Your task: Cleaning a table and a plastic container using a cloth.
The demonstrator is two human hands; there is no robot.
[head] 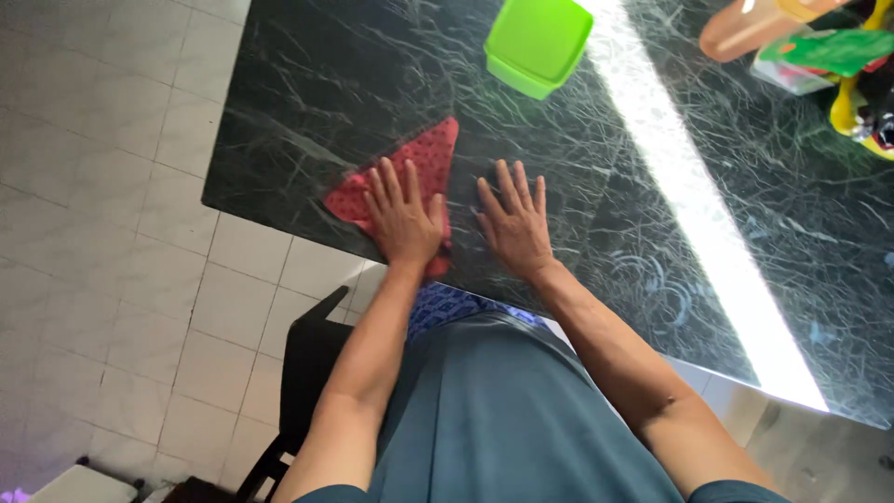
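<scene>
A red dotted cloth (424, 158), folded into a triangle, lies near the front edge of a dark green marble table (708, 279). My left hand (403, 216) rests flat on the cloth with its fingers spread, covering its lower part. My right hand (515, 224) lies flat and open on the bare marble just right of the cloth, holding nothing.
A lime green plastic box (538, 45) stands further back on the table. Colourful packets and a brown container (810, 47) crowd the far right corner. A bright strip of light (694, 205) crosses the marble. A black chair (312, 363) stands on the white tiled floor (102, 233) at my left.
</scene>
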